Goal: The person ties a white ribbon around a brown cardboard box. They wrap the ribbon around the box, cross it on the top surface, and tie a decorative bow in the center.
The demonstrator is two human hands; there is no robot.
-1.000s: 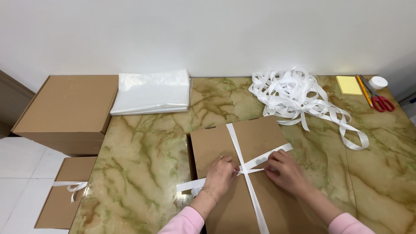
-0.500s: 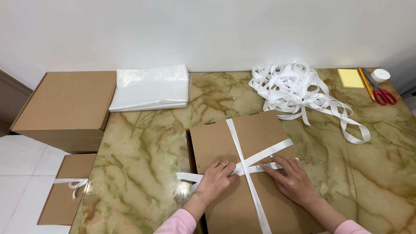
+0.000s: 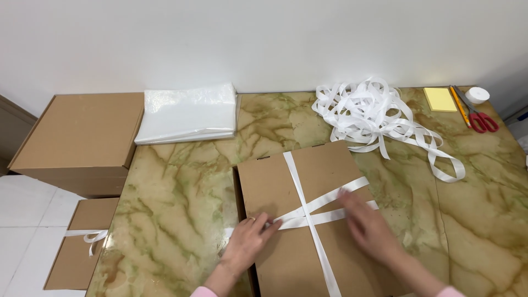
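Left hand (image 3: 248, 243) palm-down, pinching white ribbon (image 3: 308, 215) at crossing atop cardboard box (image 3: 308, 220) on marble table (image 3: 176, 198). Right hand (image 3: 369, 226) blurred, flat over ribbon; grasp indeterminable.

Matt brown cardboard box (image 3: 308, 220) at lower centre, crossed by smooth, satiny white ribbon (image 3: 308, 212); glossy marbled stone table (image 3: 181, 198); shiny clear plastic sheets (image 3: 187, 113) at upper left.

The right hand (image 3: 369, 226) is smeared by motion blur, so its fingers cannot be told apart. The box (image 3: 308, 220) and its ribbon (image 3: 308, 215) run off the bottom edge. Both forearms are cut off there too. The left hand (image 3: 247, 245) covers the ribbon's left end.
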